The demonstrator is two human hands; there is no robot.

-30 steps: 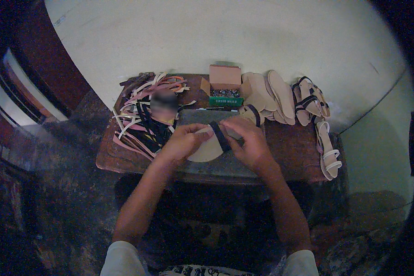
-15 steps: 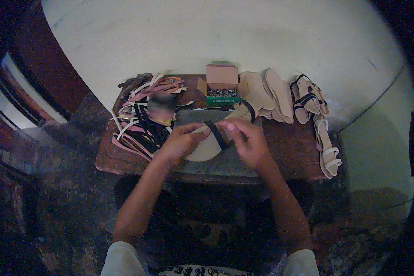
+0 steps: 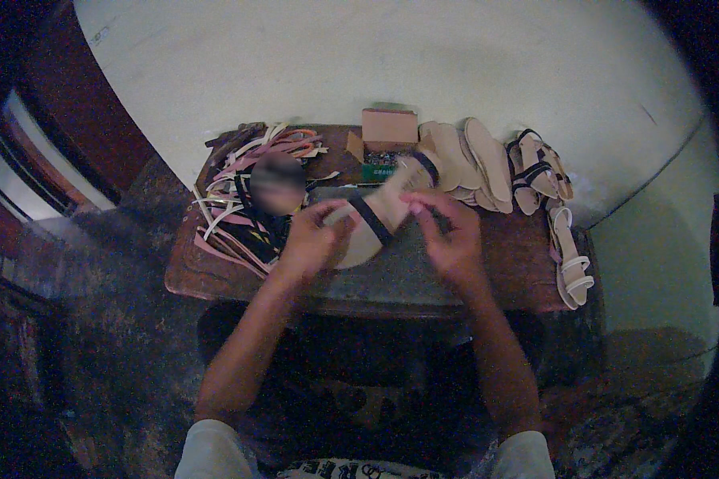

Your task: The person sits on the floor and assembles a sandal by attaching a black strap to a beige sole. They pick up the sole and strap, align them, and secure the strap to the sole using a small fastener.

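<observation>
A beige sandal (image 3: 361, 248) with a black strap (image 3: 371, 219) across its front and another black strap at its heel end is held tilted above the table. My left hand (image 3: 313, 239) is closed on the sandal's left edge beside the front strap. On the opposite edge, between the two straps, my right hand (image 3: 453, 235) pinches the sole with thumb and fingertips. The fingers hide parts of both edges, and the sandal is slightly blurred.
A wooden table (image 3: 511, 271) carries a dark grey work mat (image 3: 399, 281). Loose strap strips (image 3: 228, 215) pile up at left. An open box of nails (image 3: 390, 128) stands behind the sandal. To the right lie beige soles (image 3: 487, 164), black-strapped sandals (image 3: 535, 172) and a white-strapped sandal (image 3: 571, 259).
The sandal has shifted up and its face shows more. My right hand has moved from the front strap toward the heel end; my left hand has moved slightly left.
</observation>
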